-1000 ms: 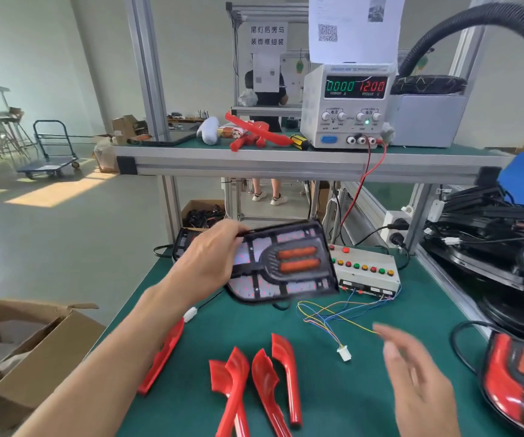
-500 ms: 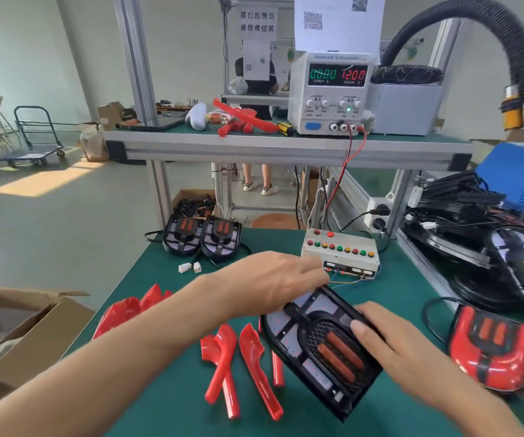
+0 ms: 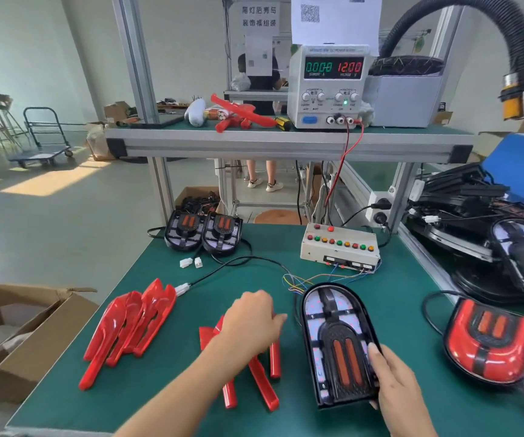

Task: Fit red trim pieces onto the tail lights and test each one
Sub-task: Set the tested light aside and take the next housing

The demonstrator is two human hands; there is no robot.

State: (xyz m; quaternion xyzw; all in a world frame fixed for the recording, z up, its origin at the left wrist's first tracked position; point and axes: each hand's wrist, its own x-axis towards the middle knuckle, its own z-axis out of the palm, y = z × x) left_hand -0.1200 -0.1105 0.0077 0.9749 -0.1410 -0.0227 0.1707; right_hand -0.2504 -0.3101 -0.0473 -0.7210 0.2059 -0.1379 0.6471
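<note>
A: We've set the bare tail light (image 3: 338, 345) flat on the green bench mat (image 3: 396, 279); a second ago our left hand (image 3: 249, 323) held it up in the air.

B: Left hand let go, now over the loose red trim pieces (image 3: 265, 383). Right hand (image 3: 396, 383) came onto the light's near right edge.

Both forearms are bare, no sleeves, and the hands (image 3: 254, 323) ungloved

A bare black tail light (image 3: 338, 345) lies flat on the green mat, rounded end pointing away, two orange bars at its near end. Loose red trims (image 3: 262, 383) sit just left of it, and a fully trimmed light (image 3: 490, 345) rests well right.
</note>
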